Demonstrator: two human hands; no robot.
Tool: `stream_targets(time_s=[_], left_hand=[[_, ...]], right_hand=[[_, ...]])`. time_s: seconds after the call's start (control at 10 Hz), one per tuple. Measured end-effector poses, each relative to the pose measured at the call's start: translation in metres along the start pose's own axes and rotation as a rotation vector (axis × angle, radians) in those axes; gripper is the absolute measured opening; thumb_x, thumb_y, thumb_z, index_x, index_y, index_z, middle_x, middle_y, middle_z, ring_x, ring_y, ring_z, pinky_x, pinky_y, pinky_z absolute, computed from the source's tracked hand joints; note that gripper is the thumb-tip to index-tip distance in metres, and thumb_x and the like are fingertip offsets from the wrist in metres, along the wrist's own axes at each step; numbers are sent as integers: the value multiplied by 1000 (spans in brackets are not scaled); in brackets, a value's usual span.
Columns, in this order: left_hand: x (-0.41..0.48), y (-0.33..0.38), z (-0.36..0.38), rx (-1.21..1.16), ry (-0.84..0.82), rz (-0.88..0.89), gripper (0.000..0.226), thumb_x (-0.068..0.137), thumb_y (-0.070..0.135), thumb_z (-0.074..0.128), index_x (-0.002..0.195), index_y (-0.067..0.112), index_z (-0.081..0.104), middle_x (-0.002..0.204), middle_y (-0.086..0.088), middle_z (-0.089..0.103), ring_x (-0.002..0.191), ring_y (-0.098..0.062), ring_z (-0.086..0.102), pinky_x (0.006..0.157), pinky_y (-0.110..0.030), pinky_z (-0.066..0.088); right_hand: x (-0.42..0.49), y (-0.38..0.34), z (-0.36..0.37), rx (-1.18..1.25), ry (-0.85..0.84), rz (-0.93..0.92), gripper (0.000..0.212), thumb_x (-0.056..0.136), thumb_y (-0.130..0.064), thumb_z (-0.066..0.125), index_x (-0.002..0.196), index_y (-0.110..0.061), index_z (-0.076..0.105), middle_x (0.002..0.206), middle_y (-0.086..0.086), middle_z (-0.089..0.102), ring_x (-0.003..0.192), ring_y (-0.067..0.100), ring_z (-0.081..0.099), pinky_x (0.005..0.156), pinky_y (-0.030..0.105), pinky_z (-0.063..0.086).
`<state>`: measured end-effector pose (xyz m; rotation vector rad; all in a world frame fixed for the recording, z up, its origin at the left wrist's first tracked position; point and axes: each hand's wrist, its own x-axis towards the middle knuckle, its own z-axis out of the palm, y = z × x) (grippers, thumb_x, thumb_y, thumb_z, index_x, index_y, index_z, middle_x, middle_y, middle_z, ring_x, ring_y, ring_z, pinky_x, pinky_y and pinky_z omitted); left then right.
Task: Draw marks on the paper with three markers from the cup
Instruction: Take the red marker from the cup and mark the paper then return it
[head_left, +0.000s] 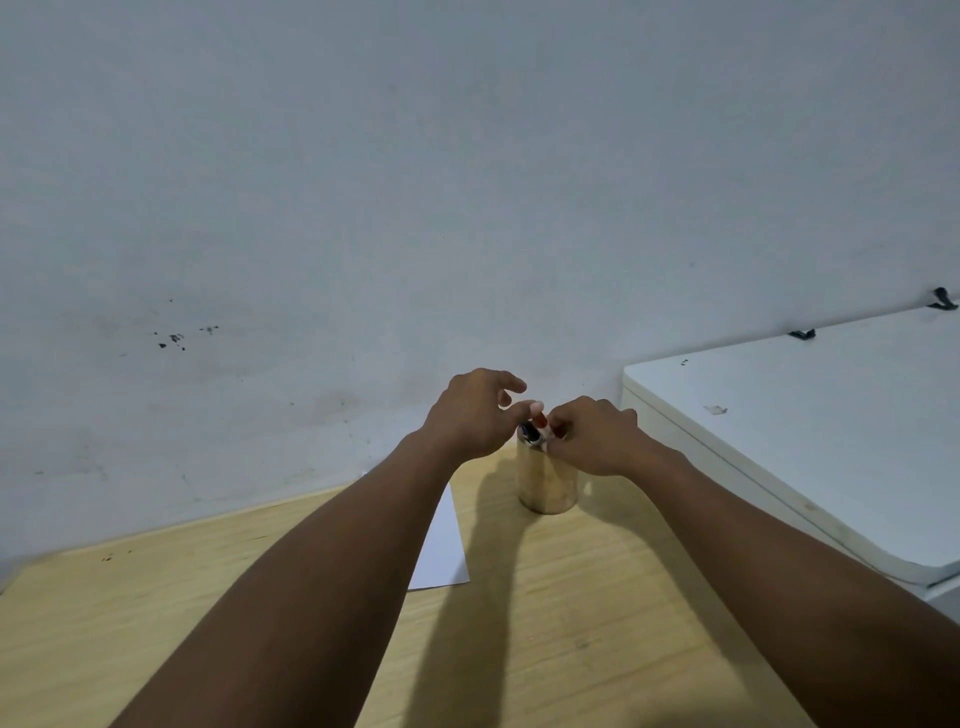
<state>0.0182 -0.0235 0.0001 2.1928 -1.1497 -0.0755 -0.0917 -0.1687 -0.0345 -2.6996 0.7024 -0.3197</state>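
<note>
- So the markers (535, 430) are sitting upright in the gold cup (547, 480), only the cap ends poking above the rim. I'm seeing a red cap and a darker one; can't tell how many are actually in there, my fingers are covering the rest.
- The cup's standing on the wooden table (597, 597) near the back wall (467, 182), and both my hands are crowding over its mouth.
- My right hand (592, 439) is curling down onto the cap ends, fingertips bunched like I'm pinching something, but whether I've actually got a marker I honestly can't tell.
- My left hand (475, 413) is hovering just left of the rim, fingers loosely spread, thumb reaching in toward the red cap. Not gripping anything that I can see.
- Key thing for the next bit: the markers are pointing straight up, directly under my right fingertips, so I'm guessing the pull has to go straight up along their length. The right hand looks nearer to the job.
- The paper (441, 545) is lying flat to the left of the cup, partly hidden under my left forearm, no marks on the bit I can see.
- White lidded thing (805, 441) is off to the right, well clear.
</note>
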Motion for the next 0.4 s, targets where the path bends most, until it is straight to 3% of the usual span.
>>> stream_targets(time_s=[0.2, 0.3, 0.4], left_hand=[[-10, -5, -16, 25, -11, -26, 52, 94, 51, 65, 138, 25, 62, 122, -2, 69, 118, -22, 61, 98, -35, 49], [-16, -8, -21, 46, -51, -47, 55, 94, 51, 65, 142, 26, 58, 126, -4, 67, 120, -23, 60, 98, -35, 47], [-21, -6, -30, 90, -65, -49, 57, 94, 50, 66, 145, 26, 55, 131, -5, 65, 121, -23, 59, 98, -34, 46]], right_hand=[[-6, 1, -1, -104, 29, 55, 42, 98, -52, 43, 63, -29, 53, 71, -8, 59, 82, 21, 55, 79, 40, 29], [-8, -2, -2, -70, -27, 70, 21, 90, -40, 51, 75, -29, 61, 82, -7, 63, 92, 22, 56, 81, 41, 29], [-9, -13, -15, 5, -45, 57, 31, 83, -44, 60, 110, -29, 67, 109, -11, 67, 108, 20, 57, 86, 41, 31]])
